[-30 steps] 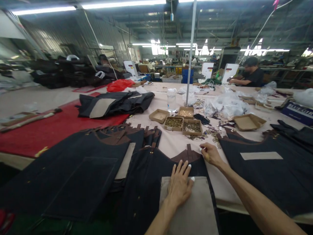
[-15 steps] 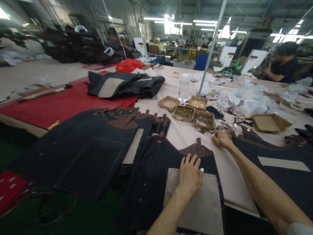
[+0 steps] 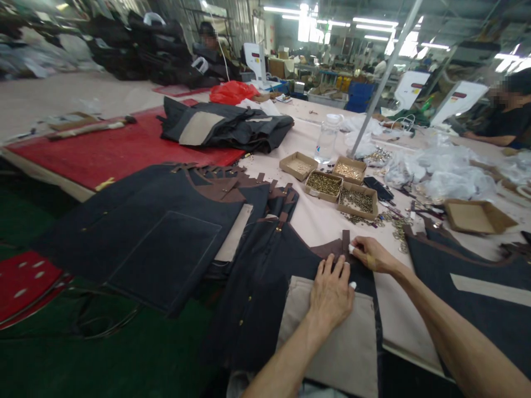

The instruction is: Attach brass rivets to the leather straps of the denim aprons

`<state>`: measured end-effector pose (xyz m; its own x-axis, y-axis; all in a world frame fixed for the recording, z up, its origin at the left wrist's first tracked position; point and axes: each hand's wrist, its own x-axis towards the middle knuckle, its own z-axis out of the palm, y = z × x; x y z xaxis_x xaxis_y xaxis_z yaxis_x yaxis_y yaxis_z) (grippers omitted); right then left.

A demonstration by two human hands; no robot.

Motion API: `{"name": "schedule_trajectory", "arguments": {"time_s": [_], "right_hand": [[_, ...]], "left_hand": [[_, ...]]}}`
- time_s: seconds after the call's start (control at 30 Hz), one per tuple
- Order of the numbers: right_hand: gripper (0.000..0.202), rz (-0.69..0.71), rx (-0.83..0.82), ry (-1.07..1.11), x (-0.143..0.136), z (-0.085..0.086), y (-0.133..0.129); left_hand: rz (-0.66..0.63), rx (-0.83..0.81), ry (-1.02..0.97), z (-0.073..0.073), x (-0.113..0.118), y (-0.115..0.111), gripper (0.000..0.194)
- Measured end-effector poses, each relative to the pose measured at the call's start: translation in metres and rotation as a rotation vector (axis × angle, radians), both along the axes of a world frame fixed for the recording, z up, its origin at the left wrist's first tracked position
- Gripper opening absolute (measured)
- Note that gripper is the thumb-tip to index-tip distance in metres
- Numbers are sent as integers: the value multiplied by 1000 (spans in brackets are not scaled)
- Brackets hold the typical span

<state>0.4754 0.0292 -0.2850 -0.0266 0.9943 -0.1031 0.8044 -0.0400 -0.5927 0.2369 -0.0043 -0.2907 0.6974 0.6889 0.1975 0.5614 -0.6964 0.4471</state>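
A dark apron (image 3: 265, 298) with brown top trim and a beige pocket (image 3: 332, 342) lies in front of me, hanging over the table's edge. My left hand (image 3: 332, 293) rests flat on it at the pocket's upper edge, fingers stretched out, a white cover on the thumb tip. Just right of the upright brown strap (image 3: 345, 242), my right hand (image 3: 371, 254) is closed in a pinch. A white cover shows at its fingertips; whatever they hold is too small to make out. More dark aprons (image 3: 166, 237) are layered to the left.
Beyond the apron stand cardboard trays of small metal parts (image 3: 359, 200), with loose parts spilled beside them. A clear plastic jar (image 3: 327, 138) and a slanted metal pole (image 3: 385, 77) are behind. Another apron (image 3: 468, 298) lies right. A co-worker (image 3: 506, 110) sits at far right.
My right hand has moved from the loose metal parts back to the brown strap on the apron. My left hand stays on the pocket. The view has shifted slightly.
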Motion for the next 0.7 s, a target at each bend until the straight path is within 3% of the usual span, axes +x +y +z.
{"name": "schedule_trajectory", "arguments": {"time_s": [0.13,0.43,0.7], "right_hand": [[15,-25,-45,40,-14,-4,-3],[17,-140,-125,157,0,-10,14],[23,-70,-290,317,10,-4,30]], "left_hand": [[7,0,8,0,1,0,53],[9,-2,-5,1,0,-1,51],[5,-17,-9,0,0,0,52]]}}
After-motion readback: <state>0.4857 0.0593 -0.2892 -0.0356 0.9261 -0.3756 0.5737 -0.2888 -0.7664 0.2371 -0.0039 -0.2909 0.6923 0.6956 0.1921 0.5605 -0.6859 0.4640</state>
